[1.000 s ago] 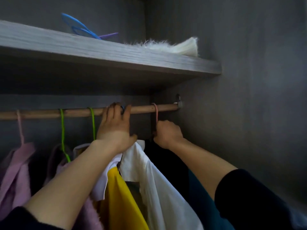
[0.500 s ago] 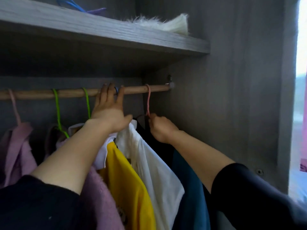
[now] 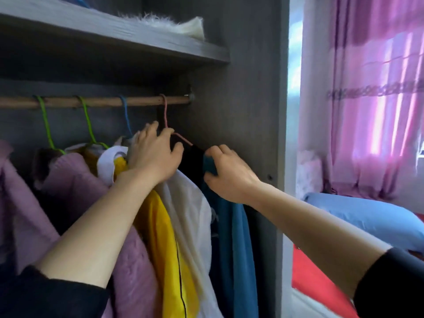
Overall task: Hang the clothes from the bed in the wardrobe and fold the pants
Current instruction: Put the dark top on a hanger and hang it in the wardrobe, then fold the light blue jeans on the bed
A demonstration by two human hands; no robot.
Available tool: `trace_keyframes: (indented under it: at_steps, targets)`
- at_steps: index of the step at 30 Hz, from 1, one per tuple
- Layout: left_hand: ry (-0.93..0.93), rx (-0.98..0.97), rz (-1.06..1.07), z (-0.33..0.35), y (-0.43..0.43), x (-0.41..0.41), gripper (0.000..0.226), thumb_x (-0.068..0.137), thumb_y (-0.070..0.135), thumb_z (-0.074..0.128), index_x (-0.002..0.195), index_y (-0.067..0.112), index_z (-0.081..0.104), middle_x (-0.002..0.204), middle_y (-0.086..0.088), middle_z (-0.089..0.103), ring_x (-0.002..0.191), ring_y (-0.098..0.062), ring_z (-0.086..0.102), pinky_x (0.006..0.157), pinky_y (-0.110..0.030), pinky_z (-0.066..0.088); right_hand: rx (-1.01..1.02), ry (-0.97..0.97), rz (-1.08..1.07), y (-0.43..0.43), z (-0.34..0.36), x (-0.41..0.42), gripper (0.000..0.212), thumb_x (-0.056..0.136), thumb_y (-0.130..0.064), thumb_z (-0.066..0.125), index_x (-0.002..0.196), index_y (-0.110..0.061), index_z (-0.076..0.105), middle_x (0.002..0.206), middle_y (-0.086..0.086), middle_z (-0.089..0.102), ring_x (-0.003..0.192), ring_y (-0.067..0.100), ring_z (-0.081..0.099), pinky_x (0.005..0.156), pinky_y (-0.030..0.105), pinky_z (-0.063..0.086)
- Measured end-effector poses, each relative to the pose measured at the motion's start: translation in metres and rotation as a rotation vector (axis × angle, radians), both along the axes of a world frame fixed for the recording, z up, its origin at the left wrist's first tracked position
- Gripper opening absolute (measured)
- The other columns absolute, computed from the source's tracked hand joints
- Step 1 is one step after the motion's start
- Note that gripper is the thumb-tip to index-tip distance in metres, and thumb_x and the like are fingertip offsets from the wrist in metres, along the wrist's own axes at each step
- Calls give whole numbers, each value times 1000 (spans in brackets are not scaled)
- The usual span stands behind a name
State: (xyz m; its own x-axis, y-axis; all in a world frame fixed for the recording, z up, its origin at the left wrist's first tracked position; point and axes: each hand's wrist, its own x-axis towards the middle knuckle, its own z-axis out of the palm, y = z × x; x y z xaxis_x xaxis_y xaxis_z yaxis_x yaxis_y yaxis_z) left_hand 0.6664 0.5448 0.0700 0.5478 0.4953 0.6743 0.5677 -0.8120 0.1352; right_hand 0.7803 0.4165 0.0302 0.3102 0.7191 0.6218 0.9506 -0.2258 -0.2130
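Head view: your blue garment [image 3: 236, 237] already hangs on the pink hanger [image 3: 165, 113] at the rail's [image 3: 103, 101] right end. Below the rail, your left hand [image 3: 153, 157] curls round the hanger's neck and your right hand [image 3: 231, 177] pinches the garment's shoulder. Folding the pants likely remains; none show here.

a rod [image 3: 101, 102] runs under the shelf [image 3: 137, 40], garments [image 3: 165, 237] hanging from it side by side. the left hand [image 3: 153, 157] and right hand [image 3: 229, 173] flank the rightmost hanger [image 3: 165, 113], next to the side wall [image 3: 247, 111]. right of that lies the bed [image 3: 321, 283].
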Motion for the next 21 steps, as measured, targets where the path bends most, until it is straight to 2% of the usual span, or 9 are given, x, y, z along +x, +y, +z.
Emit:
trace_keyframes:
  at_steps: [5,7,9,12,16,21]
  targets:
    - [-227,-17,-262,-38,-48,12,38,95,27,47,130,12,52,138,-10,46,130,-26,39,106,-37,31,183,110,-46,-71,-23,5,37,89,-21,54,126,-14,49,121,1,49,100,18,48,82,27,39]
    - [-318,-59,-372,-56,-76,19,35,94,23,48,127,13,54,132,-5,50,124,-21,43,99,-29,33,210,122,-85,-104,-36,15,33,89,-18,54,122,-12,51,118,2,50,95,17,49,80,28,40]
    - [-373,-80,-462,-74,-107,27,34,92,22,45,123,15,56,125,-1,53,119,-18,45,95,-23,32,201,147,-149,-140,-51,29,32,89,-17,55,121,-13,52,118,1,51,98,20,53,81,32,45]
    - [-341,-89,-564,-104,-155,51,35,88,24,43,117,14,58,120,1,54,113,-15,46,90,-22,33,151,198,-271,-193,-80,55,34,87,-17,55,121,-14,52,118,1,52,98,23,56,81,38,47]
    - [-229,-112,-671,-149,-223,104,33,86,22,43,114,14,59,120,-1,55,113,-15,45,84,-25,37,51,252,-401,-264,-123,95,38,84,-15,56,122,-9,52,121,8,50,105,30,54,85,36,43]
    - [-52,-300,-710,-212,-323,197,38,80,21,42,110,10,62,116,-9,57,113,-25,49,90,-31,39,-104,333,-534,-365,-179,146,40,86,-18,57,125,-9,51,122,9,48,113,29,50,83,31,37]
